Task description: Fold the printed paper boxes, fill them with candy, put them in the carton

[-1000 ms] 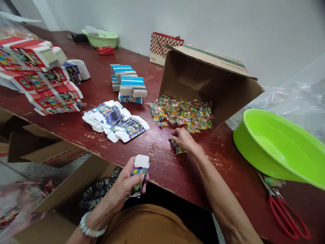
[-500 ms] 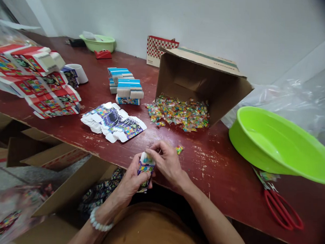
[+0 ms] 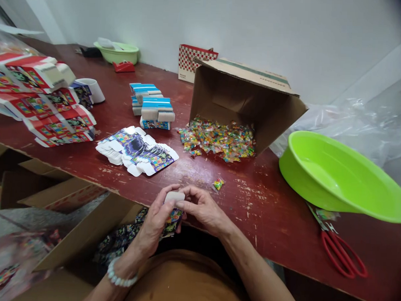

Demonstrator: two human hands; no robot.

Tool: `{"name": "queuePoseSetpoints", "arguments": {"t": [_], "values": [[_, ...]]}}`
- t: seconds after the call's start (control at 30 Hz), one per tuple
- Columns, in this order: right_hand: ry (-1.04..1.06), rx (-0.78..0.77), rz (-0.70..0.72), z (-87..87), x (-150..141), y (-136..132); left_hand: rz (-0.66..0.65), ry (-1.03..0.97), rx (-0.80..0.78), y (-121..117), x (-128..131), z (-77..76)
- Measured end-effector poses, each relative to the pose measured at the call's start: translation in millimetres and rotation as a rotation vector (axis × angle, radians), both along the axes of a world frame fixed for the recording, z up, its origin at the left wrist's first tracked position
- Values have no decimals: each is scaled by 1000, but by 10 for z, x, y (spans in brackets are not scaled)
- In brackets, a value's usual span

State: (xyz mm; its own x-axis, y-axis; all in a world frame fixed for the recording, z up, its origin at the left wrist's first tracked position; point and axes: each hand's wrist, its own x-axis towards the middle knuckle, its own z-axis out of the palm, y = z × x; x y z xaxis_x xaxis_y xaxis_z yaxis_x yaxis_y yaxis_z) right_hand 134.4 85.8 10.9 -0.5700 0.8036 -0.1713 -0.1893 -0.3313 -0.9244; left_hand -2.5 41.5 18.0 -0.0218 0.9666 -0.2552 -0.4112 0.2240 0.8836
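My left hand grips a small printed carton upright near the table's front edge. My right hand pinches the carton's white top flap, folded down over the opening. One loose candy packet lies on the table just beyond my right hand. A heap of coloured candy packets spills from a cardboard box lying on its side. A fanned pile of flat unfolded cartons sits to the left of the heap.
A green basin stands at the right, red scissors in front of it. Blue-topped carton stacks and red printed boxes lie at left. A second basin and tape dispenser sit far back. An open box stands below the table.
My right hand left the candy heap, came back to the carton in my left hand, and now presses its white flap down. One packet stayed on the table.
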Motion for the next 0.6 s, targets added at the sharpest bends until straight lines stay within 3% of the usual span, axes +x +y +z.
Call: {"name": "queuePoseSetpoints", "arguments": {"t": [0.13, 0.27, 0.33, 0.5, 0.6], "values": [[-95, 279, -188, -40, 32, 13, -83, -67, -75, -6, -49, 21], [-228, 609, -106, 19, 108, 27, -195, -281, -196, 9, -109, 74], [-236, 549, -92, 32, 106, 22, -175, -304, -222, 13, -103, 74], [-117, 0, -68, 64, -20, 41, -82, -220, -189, 7, -35, 35], [-41, -55, -71, 124, -72, 71, -104, -201, -162, 1, -39, 9]]}}
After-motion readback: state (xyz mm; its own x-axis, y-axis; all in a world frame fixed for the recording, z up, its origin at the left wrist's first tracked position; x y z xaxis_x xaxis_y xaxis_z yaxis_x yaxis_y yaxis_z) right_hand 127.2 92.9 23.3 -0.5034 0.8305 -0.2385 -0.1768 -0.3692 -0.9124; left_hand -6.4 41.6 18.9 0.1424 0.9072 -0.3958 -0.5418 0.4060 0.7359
